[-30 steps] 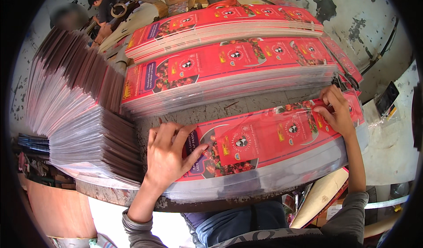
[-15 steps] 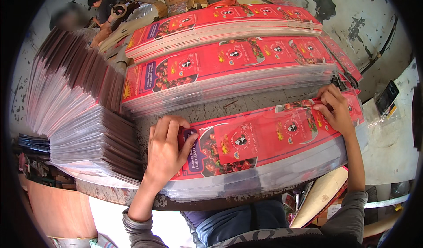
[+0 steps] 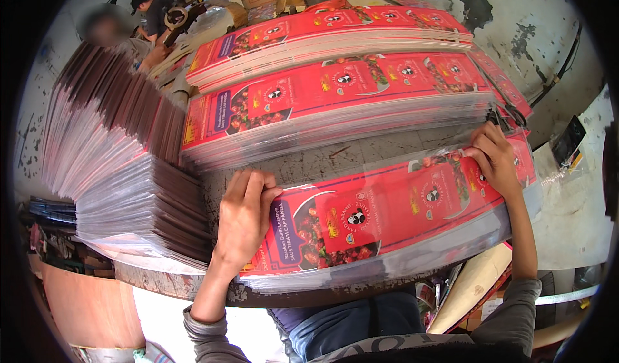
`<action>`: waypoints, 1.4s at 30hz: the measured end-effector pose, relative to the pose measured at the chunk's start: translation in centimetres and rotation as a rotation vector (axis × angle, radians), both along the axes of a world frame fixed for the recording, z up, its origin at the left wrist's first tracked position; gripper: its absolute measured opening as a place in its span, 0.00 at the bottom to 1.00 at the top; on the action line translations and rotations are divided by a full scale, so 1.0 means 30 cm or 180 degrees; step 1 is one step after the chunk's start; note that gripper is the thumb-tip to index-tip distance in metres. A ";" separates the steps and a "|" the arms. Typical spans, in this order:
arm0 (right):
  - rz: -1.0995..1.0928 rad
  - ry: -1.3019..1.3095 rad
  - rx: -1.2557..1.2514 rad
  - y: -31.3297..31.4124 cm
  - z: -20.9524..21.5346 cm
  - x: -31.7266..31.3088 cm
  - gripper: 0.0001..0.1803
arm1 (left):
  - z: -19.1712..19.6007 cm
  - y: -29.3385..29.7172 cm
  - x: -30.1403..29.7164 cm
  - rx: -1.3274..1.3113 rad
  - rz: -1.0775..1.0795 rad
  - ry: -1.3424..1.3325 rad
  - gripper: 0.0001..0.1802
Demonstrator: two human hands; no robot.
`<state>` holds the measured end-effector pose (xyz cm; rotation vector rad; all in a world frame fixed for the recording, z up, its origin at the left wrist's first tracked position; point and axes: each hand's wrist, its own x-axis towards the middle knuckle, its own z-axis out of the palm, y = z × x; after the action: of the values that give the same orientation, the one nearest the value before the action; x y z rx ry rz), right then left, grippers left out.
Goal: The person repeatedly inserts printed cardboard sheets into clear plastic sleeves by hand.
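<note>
A long red printed sheet [image 3: 393, 218] with food pictures lies on a low pile of similar sheets with clear plastic edges, close in front of me. My left hand [image 3: 244, 218] pinches its far edge near the left end, thumb and fingers together. Near the right end, my right hand [image 3: 495, 160] has its fingertips closed on the same far edge. A strip of clear film shows along that edge between the hands. Beyond lie two stacks of matching red sheets, a middle stack [image 3: 342, 82] and a far stack [image 3: 335, 24].
A tall, leaning, fanned stack of sheets [image 3: 122, 169] stands close beside my left hand. Black-handled scissors [image 3: 512, 113] lie past my right hand. The worn tabletop [image 3: 329, 156] shows between the piles. A dark phone-like object [image 3: 567, 145] sits at right. Two people are at back left.
The top sheet's print has shifted slightly toward me and right. My left thumb has moved off the purple panel to the edge. The right hand has barely moved; a person behind has shifted.
</note>
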<state>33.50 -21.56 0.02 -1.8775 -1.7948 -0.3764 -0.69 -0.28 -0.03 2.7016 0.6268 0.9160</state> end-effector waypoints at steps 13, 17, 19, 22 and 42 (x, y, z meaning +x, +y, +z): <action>-0.0108 -0.0104 0.0436 -0.018 0.006 0.032 0.10 | -0.002 0.014 -0.018 -0.0017 0.0574 0.0161 0.09; -0.0199 -0.0254 0.0573 0.004 -0.002 0.060 0.08 | 0.003 0.011 -0.023 0.0463 0.0760 -0.0442 0.11; -0.0242 -0.0199 0.0695 0.024 0.039 0.082 0.07 | 0.007 0.015 -0.035 0.1224 0.0507 -0.0906 0.12; -0.0239 -0.0164 0.0824 0.127 0.092 0.109 0.07 | 0.010 -0.036 -0.037 0.1630 0.0069 -0.0342 0.13; 0.0404 -0.0479 -0.0060 0.441 0.049 -0.207 0.20 | -0.005 -0.040 -0.003 0.0194 -0.0702 0.0374 0.08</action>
<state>27.29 -8.33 1.51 -1.7777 -2.0113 -0.4667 -0.78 -1.49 -0.18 2.8234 0.3171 0.7367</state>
